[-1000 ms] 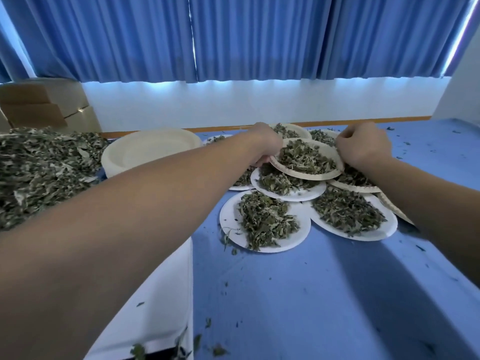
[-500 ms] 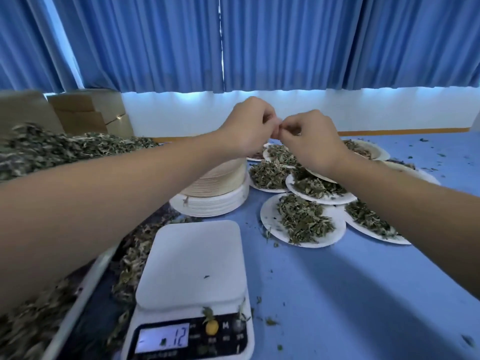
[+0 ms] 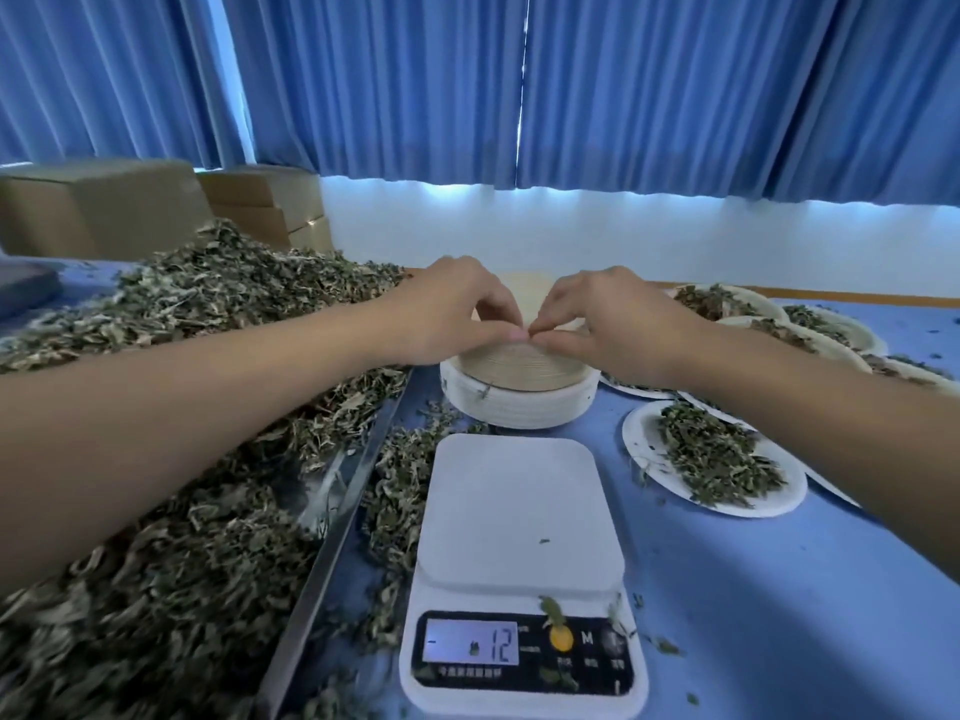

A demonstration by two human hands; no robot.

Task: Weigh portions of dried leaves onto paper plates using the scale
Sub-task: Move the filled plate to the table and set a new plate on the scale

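Observation:
A white digital scale [image 3: 519,517] stands near me with a bare platform, and its display [image 3: 471,642] reads 12 with a minus sign. Behind it sits a stack of empty paper plates [image 3: 519,392]. My left hand [image 3: 447,314] and my right hand [image 3: 608,319] meet over the near rim of the stack, fingertips pinching the edge of the top plate [image 3: 524,298]. A large heap of dried leaves [image 3: 171,407] lies on a metal tray at the left.
Filled paper plates [image 3: 711,454] with leaf portions spread over the blue table [image 3: 753,615] at the right. Cardboard boxes [image 3: 104,205] stand at the back left under blue curtains. Loose leaves lie scattered between the tray edge [image 3: 332,537] and the scale.
My hands left the filled plates at the right, came together in the air, and now pinch the top plate of the empty stack. The view has swung left and down.

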